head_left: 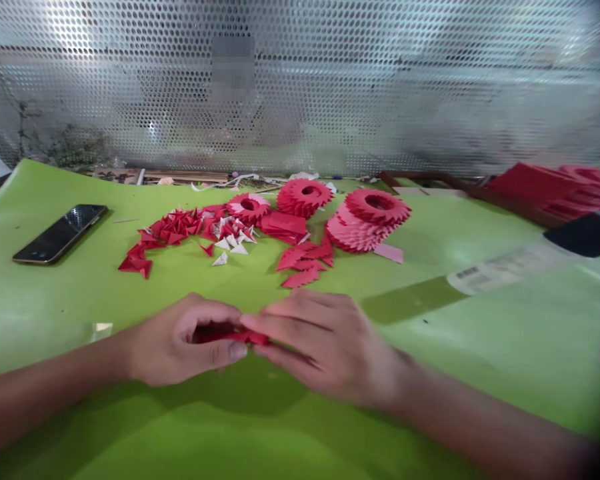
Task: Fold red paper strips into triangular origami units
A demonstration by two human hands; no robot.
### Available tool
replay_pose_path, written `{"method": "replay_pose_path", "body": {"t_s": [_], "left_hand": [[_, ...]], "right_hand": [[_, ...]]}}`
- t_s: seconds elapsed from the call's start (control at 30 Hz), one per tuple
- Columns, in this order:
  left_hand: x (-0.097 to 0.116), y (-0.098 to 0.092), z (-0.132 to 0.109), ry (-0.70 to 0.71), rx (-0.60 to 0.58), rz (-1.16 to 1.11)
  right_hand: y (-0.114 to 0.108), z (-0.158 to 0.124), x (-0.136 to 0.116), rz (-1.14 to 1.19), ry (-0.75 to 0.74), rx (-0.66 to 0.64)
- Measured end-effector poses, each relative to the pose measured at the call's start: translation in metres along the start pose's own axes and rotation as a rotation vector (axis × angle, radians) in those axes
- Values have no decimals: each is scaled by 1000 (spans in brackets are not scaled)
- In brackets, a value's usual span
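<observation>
Near the front middle of the table, my left hand (180,343) curls around a piece of red folded paper (245,335), its thumb along the near side. My right hand (320,340) pinches the right end of the same paper. Fingers cover most of it, so its full shape is hidden. Beyond my hands lie overlapping red paper pieces (305,263) with jagged edges. To their left is a pile of red folded paper triangles (173,230), with white folded triangles (233,239) beside it.
Behind stand a small red and pink paper ring (249,208), a red ring (305,197) and a taller pink and red one (365,223). A phone (60,233) lies left. A clear plastic sleeve (505,267) and stacked red paper (545,190) are right. A perforated metal panel (300,87) closes the back.
</observation>
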State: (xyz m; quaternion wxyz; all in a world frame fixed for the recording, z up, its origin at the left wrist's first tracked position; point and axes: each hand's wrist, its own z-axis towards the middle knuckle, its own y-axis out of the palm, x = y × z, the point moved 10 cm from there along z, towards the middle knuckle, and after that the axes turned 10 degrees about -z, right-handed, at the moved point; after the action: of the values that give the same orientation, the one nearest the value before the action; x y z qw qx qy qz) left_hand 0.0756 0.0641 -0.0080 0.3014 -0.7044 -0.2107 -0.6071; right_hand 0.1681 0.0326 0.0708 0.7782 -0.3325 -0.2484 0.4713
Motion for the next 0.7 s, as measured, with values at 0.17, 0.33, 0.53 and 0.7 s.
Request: {"method": "replay_pose_path", "body": {"t_s": [0.17, 0.33, 0.53, 0.7], "left_hand": [[32, -3, -6, 311, 130, 510], [38, 7, -10, 396, 104, 754], [49, 7, -17, 570, 162, 793], [58, 14, -21, 632, 175, 930]], "right_hand": [[-7, -4, 4, 6, -73, 53], [-9, -8, -8, 46, -210, 73], [-7, -9, -11, 70, -250, 105], [-9, -6, -6, 20, -228, 91]]}}
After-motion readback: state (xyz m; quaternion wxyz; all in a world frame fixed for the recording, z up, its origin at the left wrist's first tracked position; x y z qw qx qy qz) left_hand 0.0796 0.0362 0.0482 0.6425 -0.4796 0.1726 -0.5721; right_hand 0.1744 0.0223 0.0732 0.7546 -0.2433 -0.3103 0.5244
